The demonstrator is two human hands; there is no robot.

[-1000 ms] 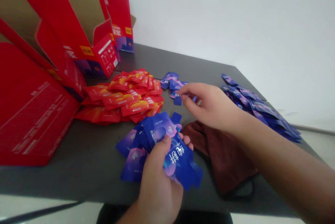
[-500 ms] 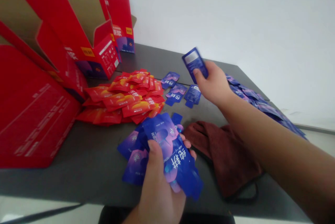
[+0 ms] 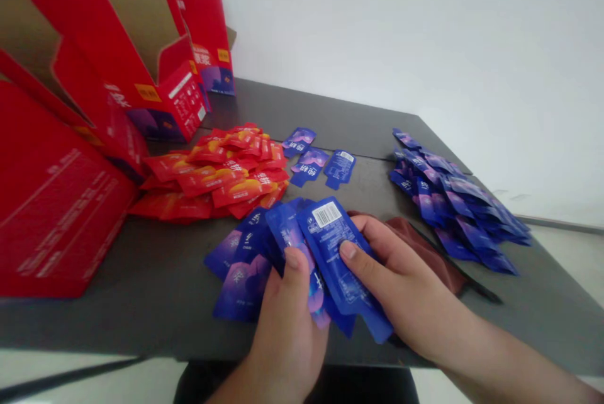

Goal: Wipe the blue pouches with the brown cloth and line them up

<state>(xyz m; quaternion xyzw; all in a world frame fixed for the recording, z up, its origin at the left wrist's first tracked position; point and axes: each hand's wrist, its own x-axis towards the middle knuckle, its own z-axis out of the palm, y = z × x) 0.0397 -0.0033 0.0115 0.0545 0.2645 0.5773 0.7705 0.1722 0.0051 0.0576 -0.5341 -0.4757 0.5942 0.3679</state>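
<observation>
My left hand (image 3: 287, 328) is closed round several blue-and-purple sachets (image 3: 287, 224), its thumb across their printed fronts. In my right hand (image 3: 396, 284) is a blue sachet (image 3: 337, 253) with its barcode side up, pinched under the thumb. That sachet overlaps the ones in my left hand, low over the table's near edge. Two more blue sachets (image 3: 243, 287) fan out on the table just left of my left hand. Whether my right hand holds one sachet or more cannot be made out.
Red sachets (image 3: 226, 177) lie heaped to the left, with open red cartons (image 3: 56, 202) beyond. Three blue sachets (image 3: 309, 165) rest mid-table. A blue sachet pile (image 3: 453, 196) spreads along the right side. A brown cloth item (image 3: 434, 256) lies partly under my right hand.
My right hand has come down and nearer with its blue sachet, from above the table to my left hand's sachets. The view has shifted slightly, showing more of the right pile.
</observation>
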